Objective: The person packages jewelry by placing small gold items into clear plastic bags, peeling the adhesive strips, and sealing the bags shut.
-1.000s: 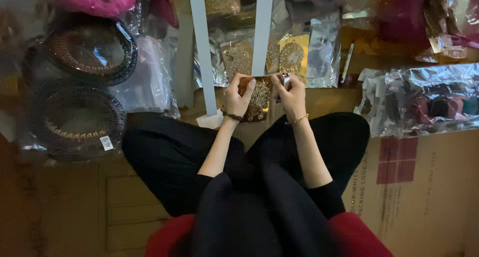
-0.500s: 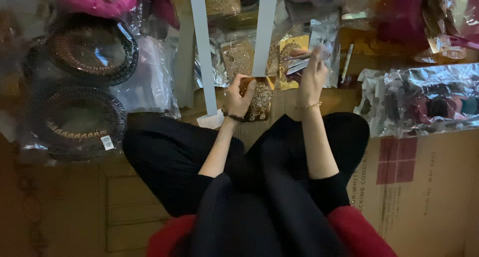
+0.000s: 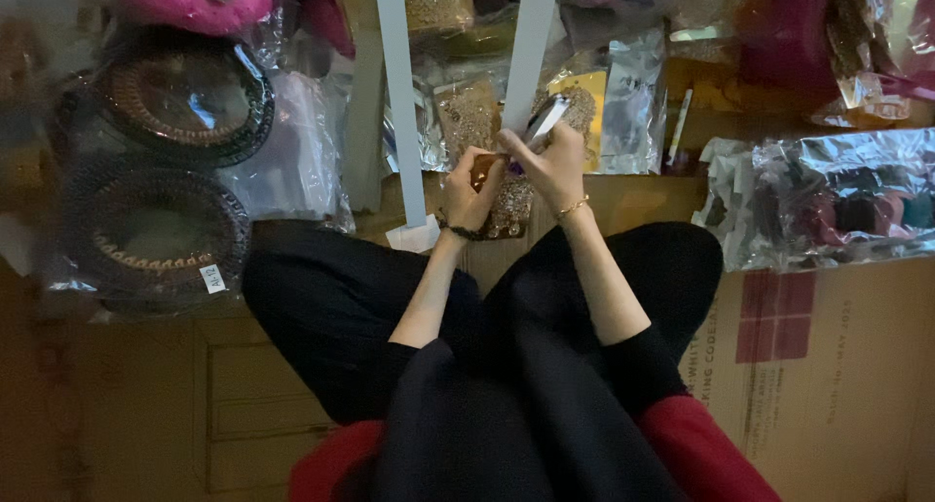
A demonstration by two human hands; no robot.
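1. Head view shows you sitting cross-legged on flat brown cardboard (image 3: 818,366), which spreads out under your legs, below both hands.
2. Two round dark trays (image 3: 156,234) in clear wrap lie well off to the left of your left fingers.
3. A crinkly clear bag of dark things (image 3: 838,195) lies well off to the right of your right fingers.
4. Two pale strips (image 3: 401,103) run up and away, just past your fingertips.
5. Your left hand (image 3: 469,192) is curled shut around a small packet of gold beaded trinkets (image 3: 508,208), which sits right between your two hands.
6. Your right hand (image 3: 553,163) is closed on a small shiny tool (image 3: 545,119), which sticks out past your fingers, and its knuckles touch the packet's top.
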